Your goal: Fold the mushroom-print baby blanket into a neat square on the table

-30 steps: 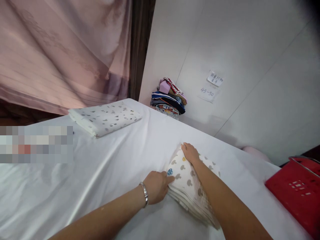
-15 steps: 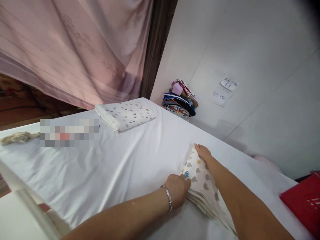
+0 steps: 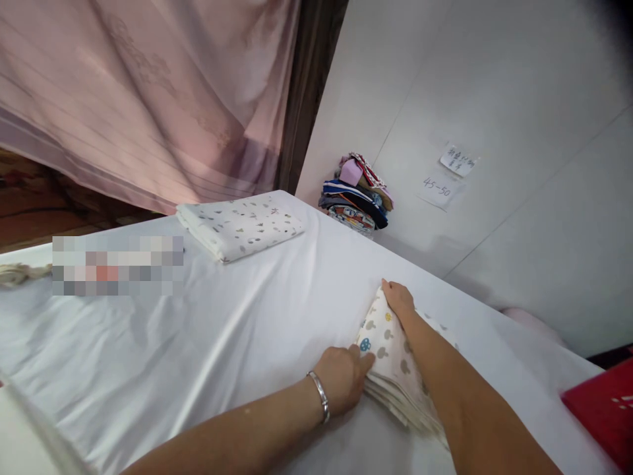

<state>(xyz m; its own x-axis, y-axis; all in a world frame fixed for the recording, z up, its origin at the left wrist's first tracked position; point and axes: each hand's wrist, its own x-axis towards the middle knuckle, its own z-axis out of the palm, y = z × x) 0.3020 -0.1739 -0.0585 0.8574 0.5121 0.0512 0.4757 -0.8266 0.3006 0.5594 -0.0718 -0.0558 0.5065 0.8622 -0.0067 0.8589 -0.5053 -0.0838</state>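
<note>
A folded white cloth [image 3: 388,346] printed with grey, blue and yellow mushrooms lies on a white-covered table [image 3: 277,330]. Its layered edges fan out toward me. My left hand [image 3: 340,377], with a silver bracelet at the wrist, is closed on the cloth's near left corner, thumb on top. At the far corner, my right hand [image 3: 398,300] pinches the fabric. The right forearm hides part of the cloth's right side. Another folded white cloth [image 3: 242,227] with small dark prints rests at the table's far corner, apart from both hands.
Folded clothes [image 3: 356,191] are stacked by the wall behind the table. A red item [image 3: 603,412] sits at the right edge. A blurred-out object [image 3: 119,264] and a beige twisted bundle [image 3: 22,274] lie at left. A pink curtain [image 3: 148,99] hangs behind.
The view has shifted slightly, so the left-hand items appear farther left. Both hands keep hold of the mushroom cloth, and its layered near edge looks more spread.
</note>
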